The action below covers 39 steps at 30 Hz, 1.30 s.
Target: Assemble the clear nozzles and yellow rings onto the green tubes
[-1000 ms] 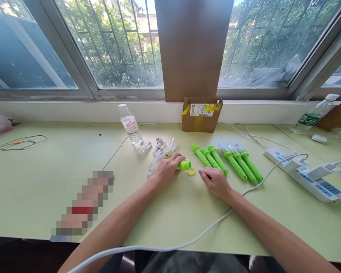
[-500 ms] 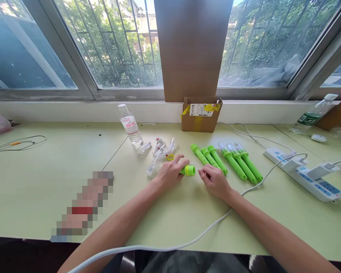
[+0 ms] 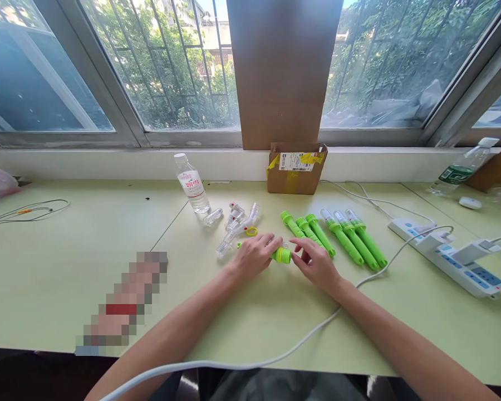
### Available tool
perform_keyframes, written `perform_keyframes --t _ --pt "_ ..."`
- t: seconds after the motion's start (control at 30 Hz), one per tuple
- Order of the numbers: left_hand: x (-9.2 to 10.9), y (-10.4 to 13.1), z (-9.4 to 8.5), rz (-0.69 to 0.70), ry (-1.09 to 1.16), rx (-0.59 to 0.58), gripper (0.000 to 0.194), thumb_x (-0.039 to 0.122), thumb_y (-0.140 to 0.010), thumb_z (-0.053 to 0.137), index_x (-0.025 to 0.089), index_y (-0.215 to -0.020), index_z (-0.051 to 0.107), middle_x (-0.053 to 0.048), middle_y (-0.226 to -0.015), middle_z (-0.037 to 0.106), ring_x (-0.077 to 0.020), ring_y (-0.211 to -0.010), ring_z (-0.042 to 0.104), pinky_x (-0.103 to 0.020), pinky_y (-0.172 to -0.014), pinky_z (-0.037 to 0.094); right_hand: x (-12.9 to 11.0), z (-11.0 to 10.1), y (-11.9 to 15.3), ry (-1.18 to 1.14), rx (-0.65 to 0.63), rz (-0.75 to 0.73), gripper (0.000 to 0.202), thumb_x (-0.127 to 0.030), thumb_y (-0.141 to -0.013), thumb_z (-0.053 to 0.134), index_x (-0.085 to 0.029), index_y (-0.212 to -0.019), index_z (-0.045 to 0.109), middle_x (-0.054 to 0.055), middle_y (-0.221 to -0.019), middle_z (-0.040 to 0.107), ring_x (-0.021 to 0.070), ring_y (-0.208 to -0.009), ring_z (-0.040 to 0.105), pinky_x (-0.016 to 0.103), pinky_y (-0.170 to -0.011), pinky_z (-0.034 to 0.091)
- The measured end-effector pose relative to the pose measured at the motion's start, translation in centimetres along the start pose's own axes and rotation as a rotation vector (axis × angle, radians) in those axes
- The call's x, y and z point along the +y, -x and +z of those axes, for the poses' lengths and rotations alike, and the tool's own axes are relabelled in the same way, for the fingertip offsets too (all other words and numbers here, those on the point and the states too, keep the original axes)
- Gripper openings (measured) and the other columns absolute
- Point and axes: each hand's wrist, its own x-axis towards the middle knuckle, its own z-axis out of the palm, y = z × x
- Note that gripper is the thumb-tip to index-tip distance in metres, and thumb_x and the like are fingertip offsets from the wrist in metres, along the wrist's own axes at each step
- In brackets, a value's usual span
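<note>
My left hand (image 3: 256, 253) is wrapped round a green plastic tube (image 3: 283, 255), its threaded end pointing right with a yellow band round it. My right hand (image 3: 315, 262) is at that threaded end, thumb and forefinger apart; the thumb tip is at the rim, contact unclear. Partly hidden behind the left fingers is a small clear piece (image 3: 284, 244). Beyond the left hand lie several clear plastic caps (image 3: 236, 218) and a yellow ring (image 3: 251, 231). Past my right hand are three green tubes without caps (image 3: 319, 236) and three green tubes with clear domed caps (image 3: 348, 239).
A water bottle (image 3: 192, 185) stands behind the clear caps, and a cardboard box (image 3: 296, 172) by the wall. On the right lies a power strip (image 3: 446, 259) with plugs. A white cable (image 3: 275, 356) crosses in front, passing by my right forearm. A blurred-out object (image 3: 123, 298) lies left.
My left hand has moved slightly right with the green tube, bringing its threaded end to my right fingers. The right thumb and forefinger have spread from a pinch.
</note>
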Motion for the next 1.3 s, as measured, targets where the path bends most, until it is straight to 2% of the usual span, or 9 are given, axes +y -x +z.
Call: perform_keyframes --t 0.17,0.3,0.47,0.63,0.73,0.87,1.13,1.3 --pt "0.05 0.18 0.53 0.07 -0.033 0.056 0.02 0.016 -0.086 0.046 0.019 -0.105 0.052 -0.005 -0.094 0.063 -0.0168 -0.079 0.062 -0.026 -0.058 0.045 0.04 0.07 -0.01 0.015 -0.015 -0.039 0.023 -0.016 -0.085 0.053 -0.021 -0.105 0.062 0.003 -0.084 0.059 0.0088 -0.05 0.051 0.024 -0.055 0.047" --pt "0.0 0.31 0.54 0.109 -0.047 0.12 0.012 0.018 -0.088 0.045 0.019 -0.099 0.051 -0.003 -0.089 0.062 -0.0145 -0.074 0.061 -0.025 -0.056 0.042 0.17 0.06 0.01 0.016 -0.014 -0.031 0.024 -0.015 -0.085 0.054 -0.021 -0.106 0.061 0.003 -0.086 0.061 0.0095 -0.051 0.052 0.025 -0.056 0.048" --pt "-0.05 0.36 0.27 0.136 -0.041 0.146 0.014 0.016 -0.087 0.045 0.019 -0.099 0.051 -0.003 -0.091 0.062 -0.0142 -0.075 0.061 -0.024 -0.056 0.042 0.26 0.15 0.1 -0.022 -0.015 -0.023 0.019 -0.018 -0.086 0.054 -0.021 -0.104 0.06 0.005 -0.09 0.065 0.0119 -0.057 0.06 0.025 -0.056 0.051" --pt "-0.29 0.27 0.15 0.089 0.032 0.127 0.021 0.016 -0.086 0.045 0.019 -0.105 0.05 -0.005 -0.098 0.062 -0.0145 -0.077 0.063 -0.023 -0.057 0.045 0.17 0.28 0.17 -0.043 0.032 -0.023 0.014 -0.021 -0.089 0.053 -0.022 -0.101 0.059 0.005 -0.088 0.069 0.0149 -0.065 0.065 0.026 -0.059 0.054" --pt "-0.49 0.2 0.05 0.053 0.079 0.135 0.024 0.017 -0.085 0.045 0.019 -0.109 0.05 -0.005 -0.096 0.064 -0.015 -0.077 0.064 -0.024 -0.058 0.046 0.11 0.27 0.15 -0.056 0.073 -0.014 0.012 -0.026 -0.091 0.053 -0.022 -0.101 0.058 0.005 -0.089 0.068 0.015 -0.065 0.065 0.027 -0.058 0.054" --pt "-0.58 0.18 -0.06 0.041 0.124 0.126 0.029 0.012 -0.083 0.044 0.019 -0.11 0.051 -0.006 -0.098 0.066 -0.0157 -0.082 0.065 -0.025 -0.062 0.048 0.03 0.19 0.07 -0.069 0.067 -0.007 0.013 -0.031 -0.092 0.051 -0.022 -0.102 0.055 0.006 -0.089 0.066 0.0149 -0.063 0.063 0.027 -0.055 0.053" --pt "-0.4 0.24 -0.12 0.089 0.095 0.196 0.027 0.011 -0.083 0.044 0.018 -0.108 0.051 -0.005 -0.097 0.067 -0.0156 -0.079 0.066 -0.025 -0.059 0.048 -0.42 -0.19 0.12 -0.091 0.047 -0.008 0.011 -0.027 -0.09 0.053 -0.022 -0.1 0.052 0.003 -0.08 0.065 0.0135 -0.06 0.062 0.024 -0.053 0.052" --pt "-0.45 0.34 -0.15 0.095 0.084 0.178 0.027 0.011 -0.085 0.04 0.019 -0.108 0.052 -0.006 -0.097 0.065 -0.0142 -0.078 0.065 -0.024 -0.061 0.049 -0.68 -0.33 0.16 -0.111 0.039 0.002 0.01 -0.027 -0.089 0.053 -0.022 -0.097 0.052 0.001 -0.075 0.064 0.0131 -0.059 0.062 0.024 -0.054 0.053"
